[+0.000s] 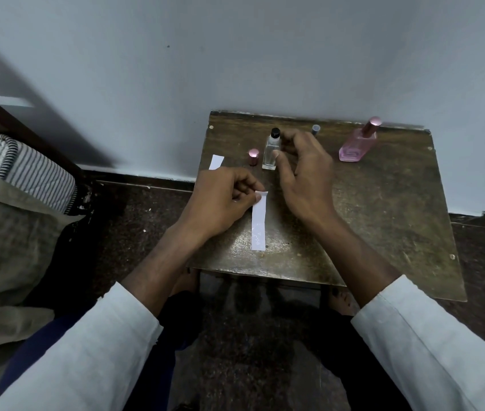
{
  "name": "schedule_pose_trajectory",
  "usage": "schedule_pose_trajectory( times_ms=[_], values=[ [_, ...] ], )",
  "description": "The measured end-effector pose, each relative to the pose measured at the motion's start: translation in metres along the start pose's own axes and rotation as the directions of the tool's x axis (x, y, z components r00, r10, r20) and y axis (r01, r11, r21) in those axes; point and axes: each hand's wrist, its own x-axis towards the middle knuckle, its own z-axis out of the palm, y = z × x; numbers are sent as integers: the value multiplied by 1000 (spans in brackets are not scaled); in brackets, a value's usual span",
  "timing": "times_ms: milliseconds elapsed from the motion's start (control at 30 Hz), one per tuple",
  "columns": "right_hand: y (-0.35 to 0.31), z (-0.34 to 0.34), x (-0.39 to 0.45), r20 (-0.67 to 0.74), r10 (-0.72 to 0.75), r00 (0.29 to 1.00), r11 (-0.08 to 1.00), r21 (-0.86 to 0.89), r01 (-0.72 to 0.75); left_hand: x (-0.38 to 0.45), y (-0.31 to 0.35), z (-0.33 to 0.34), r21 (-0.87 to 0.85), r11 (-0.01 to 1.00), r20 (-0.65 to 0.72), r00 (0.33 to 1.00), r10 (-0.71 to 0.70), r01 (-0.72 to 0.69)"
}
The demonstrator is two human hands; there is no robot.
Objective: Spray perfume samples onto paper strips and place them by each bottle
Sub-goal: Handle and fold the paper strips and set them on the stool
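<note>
Fingers (245, 192) of the left hand (220, 200), curled, pinch the far end of a white paper strip (258, 223) lying lengthwise on the wooden table (383, 209). Right hand (306, 176), fingers spread and loosely bent, hovers just beside the clear bottle (270, 151) with a black cap; its thumb tip lies at the bottle's side, contact uncertain. A small pink-capped item (253, 157) stands left of that bottle, its body hard to make out. A second strip (216, 162) is partly hidden behind the left hand. A grey cap (315, 129) shows above the right hand, the rest concealed. The pink bottle (358, 142) stands well apart, at the far right.
</note>
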Motion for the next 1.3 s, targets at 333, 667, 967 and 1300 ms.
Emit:
schedule_pose_trajectory(
  times_ms=[333, 667, 967, 1300],
  values=[
    [-1, -7, -5, 26, -31, 999, 999, -14, 31, -3, 2, 1, -5, 1000, -1, 1000, 4, -4],
    [-11, -43, -36, 281, -65, 958, 995, -55, 84, -7, 6, -1, -30, 999, -24, 1000, 11, -12],
    [-15, -63, -52, 426, 124, 896, 991, -12, -131, -18, 17, 1, -166, 986, 86, 996, 24, -9],
    [-95, -129, -49, 312, 245, 918, 827, 428, -366, -49, 35, -24, -16, 998, 26, 998, 60, -59]
  ],
)
